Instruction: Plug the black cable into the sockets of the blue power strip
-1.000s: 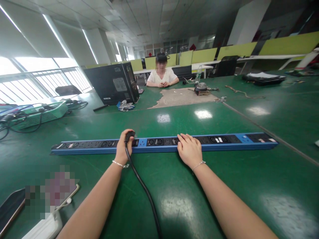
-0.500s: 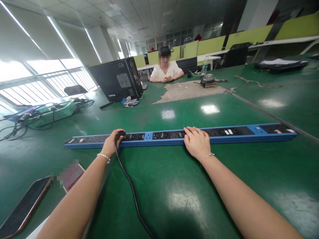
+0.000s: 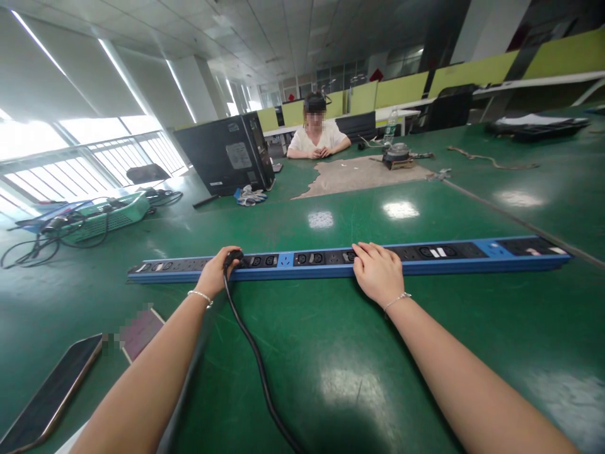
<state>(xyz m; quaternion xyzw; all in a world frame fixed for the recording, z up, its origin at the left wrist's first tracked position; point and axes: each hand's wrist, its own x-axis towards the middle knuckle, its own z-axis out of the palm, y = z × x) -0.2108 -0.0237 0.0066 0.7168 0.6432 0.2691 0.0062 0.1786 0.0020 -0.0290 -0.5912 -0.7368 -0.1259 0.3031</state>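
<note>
A long blue power strip (image 3: pixel 312 272) with black socket panels lies across the green table in front of me. My left hand (image 3: pixel 218 270) is closed around a black plug (image 3: pixel 234 257) at a socket left of the strip's middle; how deep the plug sits cannot be made out. From the plug a black power cord (image 3: pixel 258 353) runs down toward me over the tabletop. Right of the middle, my right hand (image 3: pixel 378 271) lies over the strip, fingers stretched across its top face and thumb side hidden from view.
Near my left forearm lie a phone (image 3: pixel 54 391) and a maroon booklet (image 3: pixel 142 331). Farther back are a green basket (image 3: pixel 111 217) with cables, a black computer case (image 3: pixel 227 154), gloves (image 3: pixel 250 196) and a bottle (image 3: pixel 390 126). A person (image 3: pixel 319 135) sits across the table.
The whole view has shifted slightly, so things appear a little farther right. Both hands keep their places on the plug and the strip.
</note>
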